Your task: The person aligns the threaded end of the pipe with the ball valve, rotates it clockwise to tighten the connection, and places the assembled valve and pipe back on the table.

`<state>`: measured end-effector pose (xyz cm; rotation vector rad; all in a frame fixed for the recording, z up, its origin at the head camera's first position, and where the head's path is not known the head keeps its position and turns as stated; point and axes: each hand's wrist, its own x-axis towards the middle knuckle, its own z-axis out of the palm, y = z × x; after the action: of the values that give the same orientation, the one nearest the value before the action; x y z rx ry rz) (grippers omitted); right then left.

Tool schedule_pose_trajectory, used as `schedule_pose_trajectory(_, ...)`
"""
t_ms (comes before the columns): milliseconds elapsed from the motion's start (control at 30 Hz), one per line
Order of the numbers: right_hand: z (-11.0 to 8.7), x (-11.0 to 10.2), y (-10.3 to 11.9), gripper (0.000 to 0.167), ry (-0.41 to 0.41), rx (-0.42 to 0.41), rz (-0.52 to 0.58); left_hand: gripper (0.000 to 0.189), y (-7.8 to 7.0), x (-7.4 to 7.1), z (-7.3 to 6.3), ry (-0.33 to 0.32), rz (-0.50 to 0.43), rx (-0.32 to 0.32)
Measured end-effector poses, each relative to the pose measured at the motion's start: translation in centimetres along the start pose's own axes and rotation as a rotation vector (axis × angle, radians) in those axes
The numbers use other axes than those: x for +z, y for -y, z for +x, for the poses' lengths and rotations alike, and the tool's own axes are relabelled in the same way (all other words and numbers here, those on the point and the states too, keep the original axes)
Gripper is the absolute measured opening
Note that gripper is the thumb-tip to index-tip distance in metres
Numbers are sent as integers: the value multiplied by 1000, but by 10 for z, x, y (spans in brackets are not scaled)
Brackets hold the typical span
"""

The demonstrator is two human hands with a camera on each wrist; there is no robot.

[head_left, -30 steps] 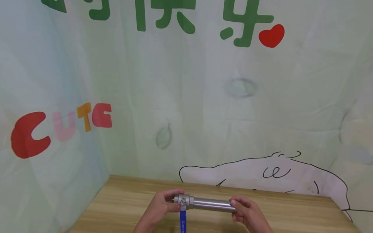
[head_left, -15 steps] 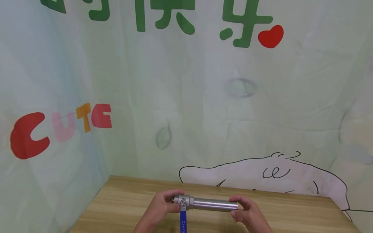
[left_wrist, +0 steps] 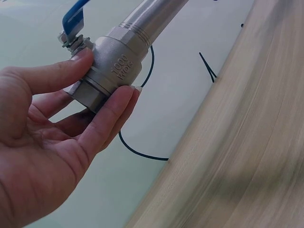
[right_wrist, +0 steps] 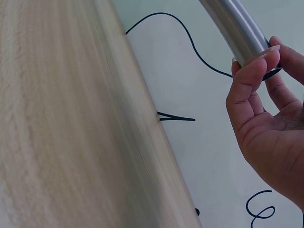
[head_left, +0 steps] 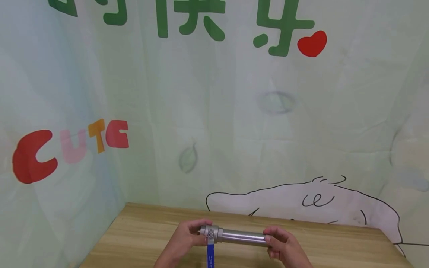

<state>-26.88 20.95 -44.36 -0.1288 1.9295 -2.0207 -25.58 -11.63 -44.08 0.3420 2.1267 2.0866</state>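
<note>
A steel ball valve (left_wrist: 114, 61) with a blue lever handle (head_left: 210, 255) is joined to a straight shiny metal pipe (head_left: 242, 237). My left hand (head_left: 183, 237) grips the valve body at its free end, thumb on one side and fingers on the other. In the left wrist view the raised marking "1000 WOG" shows on the body. At the pipe's far end, my right hand (head_left: 285, 243) pinches the tube between thumb and fingers; the right wrist view shows its open end (right_wrist: 272, 74). Valve and pipe lie nearly level, held above the table, with the lever pointing toward me.
The wood-grain table (head_left: 140, 230) spreads under both hands. A pale green printed cloth (head_left: 228, 111) hangs behind it and along the left side, bearing green characters, a red heart (head_left: 312, 44) and a drawn white figure (head_left: 278, 201) at the table's back edge.
My right thumb and fingers shifted on the pipe's end, dropping lower half a second ago and now back over it. The left hand and valve stay nearly still.
</note>
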Motion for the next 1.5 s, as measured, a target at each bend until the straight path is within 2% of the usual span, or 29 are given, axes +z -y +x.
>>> schedule_pose_trajectory(500, 0, 0, 0, 29, -24, 16, 13, 45, 2, -2, 1, -9, 10, -40)
schedule_pose_trajectory(800, 0, -1, -1, 43, 4, -15, -5, 46, 1, -1, 1, -13, 7, -45)
schedule_pose_trajectory(900, -1, -1, 0, 44, 13, -24, -14, 46, 1, -1, 1, -9, 5, -28)
schedule_pose_trajectory(1033, -1, 0, 0, 36, 16, -22, -13, 46, 2, -1, 1, 1, 0, -13)
schedule_pose_trajectory(1233, -1, -1, 0, 28, 23, -12, -7, 45, 2, -1, 0, -8, 9, -45)
schedule_pose_trajectory(1500, -1, -1, 0, 41, 32, 1, -2, 45, 1, 0, 1, -3, -3, -28)
